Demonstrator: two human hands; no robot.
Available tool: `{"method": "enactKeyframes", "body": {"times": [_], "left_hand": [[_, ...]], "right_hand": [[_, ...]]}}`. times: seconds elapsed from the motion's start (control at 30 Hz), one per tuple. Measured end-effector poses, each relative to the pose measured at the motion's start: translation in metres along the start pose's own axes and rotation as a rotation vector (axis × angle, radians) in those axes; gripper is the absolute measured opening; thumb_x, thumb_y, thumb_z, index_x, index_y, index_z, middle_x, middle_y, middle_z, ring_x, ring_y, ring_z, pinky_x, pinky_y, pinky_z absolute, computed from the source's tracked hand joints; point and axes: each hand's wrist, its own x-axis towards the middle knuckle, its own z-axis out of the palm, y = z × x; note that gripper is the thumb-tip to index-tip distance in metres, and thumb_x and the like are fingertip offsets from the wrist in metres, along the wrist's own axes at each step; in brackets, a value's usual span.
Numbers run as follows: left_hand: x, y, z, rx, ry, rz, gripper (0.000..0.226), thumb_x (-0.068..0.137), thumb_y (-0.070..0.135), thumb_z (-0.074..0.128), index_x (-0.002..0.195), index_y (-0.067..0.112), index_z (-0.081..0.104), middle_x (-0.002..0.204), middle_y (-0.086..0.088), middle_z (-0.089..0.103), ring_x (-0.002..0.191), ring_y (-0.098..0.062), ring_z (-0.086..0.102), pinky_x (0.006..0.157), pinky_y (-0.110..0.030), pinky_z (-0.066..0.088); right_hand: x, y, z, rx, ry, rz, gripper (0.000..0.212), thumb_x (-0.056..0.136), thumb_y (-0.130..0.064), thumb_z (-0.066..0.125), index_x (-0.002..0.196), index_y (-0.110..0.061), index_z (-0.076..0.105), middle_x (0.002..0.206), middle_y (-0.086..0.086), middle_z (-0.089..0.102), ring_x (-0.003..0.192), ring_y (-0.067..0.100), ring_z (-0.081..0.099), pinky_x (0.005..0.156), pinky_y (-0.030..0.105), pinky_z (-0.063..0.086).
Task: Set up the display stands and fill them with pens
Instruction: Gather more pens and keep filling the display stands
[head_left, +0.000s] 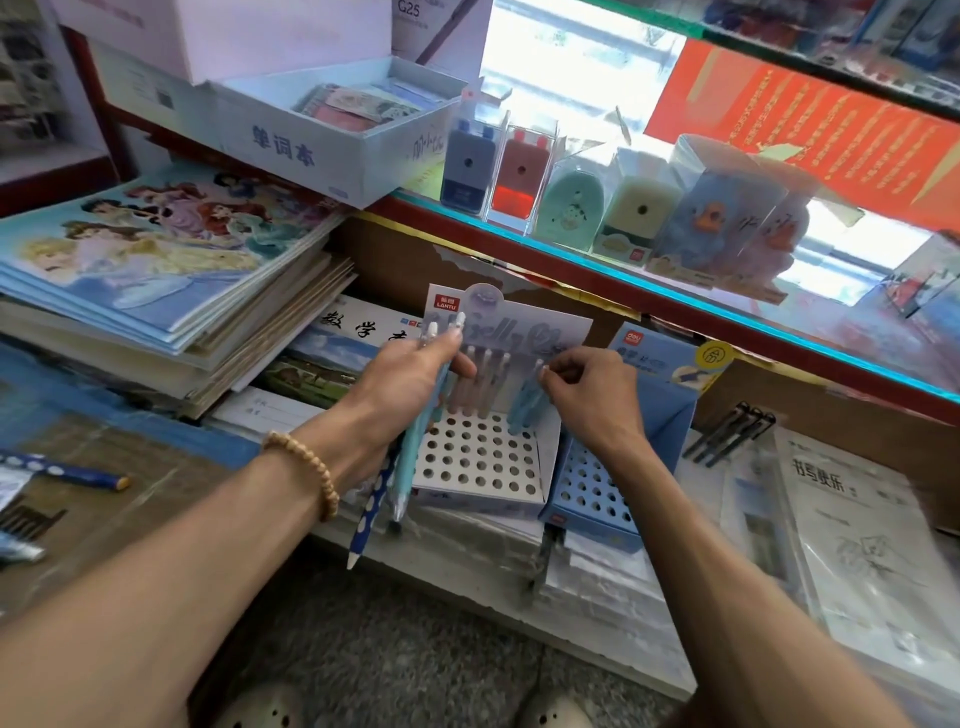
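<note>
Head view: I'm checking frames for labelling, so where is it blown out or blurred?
Head view: the glass counter is blown out by glare; the right-edge booklets are smeared and bent by wide-angle distortion; the white stand and both hands stay fairly sharp.

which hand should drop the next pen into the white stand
Right. The right hand already pinches a light blue pen over the white stand; the left hand grips a bundle of pens.
</note>
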Motion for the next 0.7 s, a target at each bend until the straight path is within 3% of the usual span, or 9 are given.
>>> {"method": "enactKeyframes", "body": {"times": [0.1,0.3,0.43,0.53,0.6,0.7], "left_hand": [[0.002,-0.001,-0.001,0.009,-0.03,0.015,0.043,0.105,0.04,0.037,0.086,0.012,0.064,0.082,0.006,0.049,0.074,-0.008,0.047,0.065,-0.028,0.039],[0.004,-0.009,-0.003,-0.004,-0.1,0.007,0.043,0.102,0.042,0.041,0.094,0.01,0.069,0.084,0.004,0.052,0.074,-0.011,0.049,0.062,-0.024,0.039],[0.004,-0.01,-0.003,-0.032,-0.141,0.006,0.035,0.102,0.036,0.044,0.09,0.013,0.068,0.079,0.002,0.054,0.067,-0.005,0.053,0.057,-0.017,0.043],[0.004,-0.008,-0.004,-0.057,-0.16,0.006,0.032,0.1,0.034,0.048,0.089,0.012,0.069,0.073,0.007,0.058,0.059,0.002,0.056,0.055,-0.013,0.045],[0.004,-0.009,-0.005,-0.054,-0.177,0.008,0.031,0.097,0.037,0.052,0.089,0.013,0.07,0.083,-0.001,0.062,0.077,-0.01,0.06,0.067,-0.023,0.05],[0.003,-0.009,-0.003,-0.101,-0.198,-0.036,0.034,0.091,0.041,0.057,0.095,0.011,0.072,0.107,-0.024,0.067,0.103,-0.042,0.063,0.092,-0.05,0.052]], "right_hand": [[0.001,-0.002,0.004,-0.004,-0.017,0.003,0.012,0.093,-0.017,0.067,0.102,-0.013,0.073,0.092,-0.007,0.065,0.09,0.01,0.065,0.081,0.033,0.06],[-0.001,0.001,0.012,0.023,-0.005,0.0,0.008,0.092,-0.018,0.069,0.085,-0.018,0.072,0.084,-0.003,0.069,0.077,0.014,0.068,0.073,0.043,0.06],[-0.008,-0.009,0.007,-0.028,0.106,-0.072,0.02,0.093,-0.034,0.066,0.092,-0.015,0.07,0.077,-0.011,0.061,0.073,0.002,0.06,0.068,0.026,0.054],[-0.015,-0.029,-0.008,0.265,0.037,-0.078,0.029,0.098,-0.036,0.059,0.086,-0.012,0.07,0.072,-0.005,0.064,0.062,0.004,0.058,0.058,0.024,0.049],[-0.024,-0.041,-0.017,0.484,-0.134,-0.031,0.03,0.097,-0.037,0.058,0.09,-0.01,0.071,0.072,0.0,0.065,0.057,0.007,0.057,0.055,0.021,0.049],[-0.032,-0.048,-0.023,0.531,-0.307,-0.049,0.022,0.093,-0.032,0.065,0.09,-0.011,0.072,0.072,0.0,0.066,0.058,0.009,0.056,0.055,0.021,0.049]]}}
